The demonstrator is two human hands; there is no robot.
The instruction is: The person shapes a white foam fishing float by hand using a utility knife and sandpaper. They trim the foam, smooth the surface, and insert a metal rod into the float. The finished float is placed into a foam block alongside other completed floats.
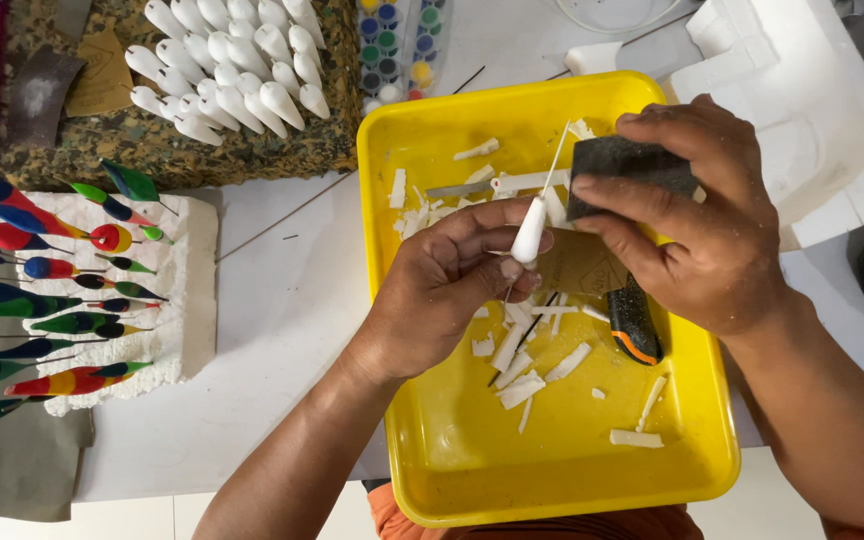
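Observation:
My left hand (442, 285) pinches a small white teardrop-shaped float (530, 230) with a thin white stem pointing up, held over a yellow plastic tray (452, 450). My right hand (697, 215) grips a folded dark grey piece of sandpaper (627, 165) just right of the float's stem. White foam shavings and offcuts (517, 375) litter the tray. A black and orange utility knife (634, 322) lies in the tray under my right hand.
Several unpainted white floats (232, 65) stand in a speckled foam block at the top left. Painted multicoloured floats (62, 290) stick out of a white foam block at the left. Small paint pots (392, 45) lie behind the tray. White foam packaging (802, 110) sits at the top right.

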